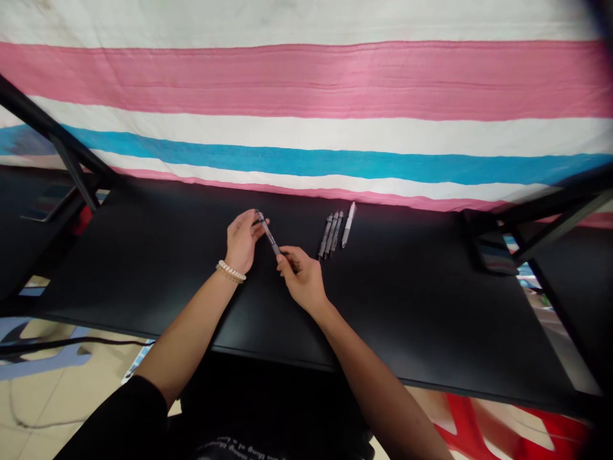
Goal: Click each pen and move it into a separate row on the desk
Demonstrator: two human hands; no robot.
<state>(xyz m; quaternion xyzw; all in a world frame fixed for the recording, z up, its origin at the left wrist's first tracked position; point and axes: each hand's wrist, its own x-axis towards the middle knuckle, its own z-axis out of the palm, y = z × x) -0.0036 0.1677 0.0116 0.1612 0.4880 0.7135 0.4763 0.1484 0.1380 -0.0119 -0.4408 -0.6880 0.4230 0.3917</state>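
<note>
Feed from my end is pretty clear: both hands are over the middle of the tabletop (407,300), closer to the back edge than the front. The left hand (242,241) and right hand (301,278) are sharing one slim gray pen (269,234), which sits tilted across the gap between them. The left fingers (253,223) are pinched closed around its upper end, near the back edge, and the right fingers (287,257) are pinched on its lower end. Neither hand is spread open.

Just right of that, three dark pens (330,234) lie side by side, almost touching, with a paler white pen (348,225) right next to them. All four point toward the back edge, and the right hand is the nearest to them.

There's a beaded bracelet (230,271) on the left wrist. Behind the tabletop hangs a pink, white and blue striped cloth (306,83), and a red plastic stool (469,428) shows below the front edge at the right.
</note>
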